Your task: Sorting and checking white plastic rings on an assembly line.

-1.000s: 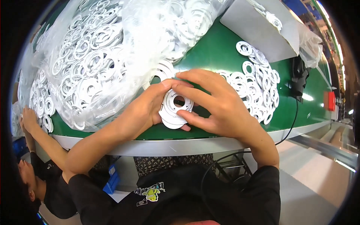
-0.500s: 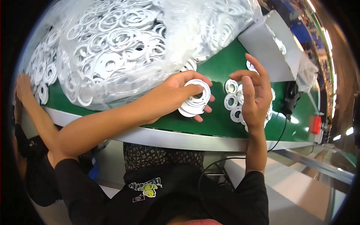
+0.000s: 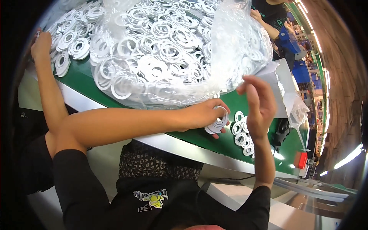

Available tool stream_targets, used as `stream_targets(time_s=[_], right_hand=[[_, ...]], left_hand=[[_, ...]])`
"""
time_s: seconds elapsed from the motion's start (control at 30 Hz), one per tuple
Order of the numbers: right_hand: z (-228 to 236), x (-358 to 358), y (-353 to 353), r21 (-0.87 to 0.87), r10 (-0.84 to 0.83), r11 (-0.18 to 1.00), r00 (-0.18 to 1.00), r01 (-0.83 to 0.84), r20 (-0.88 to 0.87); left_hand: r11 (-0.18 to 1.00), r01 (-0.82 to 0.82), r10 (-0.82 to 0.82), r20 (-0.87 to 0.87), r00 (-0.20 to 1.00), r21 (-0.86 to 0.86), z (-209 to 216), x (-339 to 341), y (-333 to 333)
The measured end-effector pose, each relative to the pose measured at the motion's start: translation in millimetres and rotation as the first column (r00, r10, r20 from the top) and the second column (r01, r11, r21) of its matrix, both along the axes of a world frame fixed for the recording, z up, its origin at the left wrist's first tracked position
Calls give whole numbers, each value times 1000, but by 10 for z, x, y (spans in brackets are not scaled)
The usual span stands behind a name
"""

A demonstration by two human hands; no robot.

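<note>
My left hand [image 3: 203, 115] is closed around a small stack of flat white plastic rings [image 3: 218, 126] above the table's front edge, its thumb over the upper one. To its right, my right hand [image 3: 262, 107] is raised with loosely curled fingers apart and nothing visible in them. Beside and partly behind that wrist lies a group of smaller white rings [image 3: 240, 138] on the green tabletop [image 3: 203, 143]. Beyond my left hand spreads a large clear plastic bag [image 3: 153, 90] full of loose white rings [image 3: 157, 70].
A pale cardboard box [image 3: 279, 86] stands at the right, with a black tool [image 3: 281, 132] and a red box-shaped object [image 3: 301, 160] nearby. At the far left, another person's hand [image 3: 41, 44] is beside more white rings [image 3: 79, 48]. A second person's arm [image 3: 268, 27] shows behind the bag.
The view has shifted, so the table and bag appear farther right and lower. My left hand still grips the rings, and my right hand stays raised with its fingers more curled.
</note>
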State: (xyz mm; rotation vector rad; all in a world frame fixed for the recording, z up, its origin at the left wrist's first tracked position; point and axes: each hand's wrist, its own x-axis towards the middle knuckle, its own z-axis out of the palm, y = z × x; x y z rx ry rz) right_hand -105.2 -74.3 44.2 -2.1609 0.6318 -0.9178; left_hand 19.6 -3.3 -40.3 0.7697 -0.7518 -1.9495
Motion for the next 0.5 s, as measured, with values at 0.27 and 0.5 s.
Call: stream_targets(time_s=[0.27,0.5], right_hand=[[-194,1193,-271,-302,443,724,753,-620,-486],[-290,1382,-142,-253,468,719,721,-647,-512]], left_hand=[[994,39,-35,41,999,-102,-104,-29,-89],[996,41,-33,87,996,-83,-13,-2,-47]])
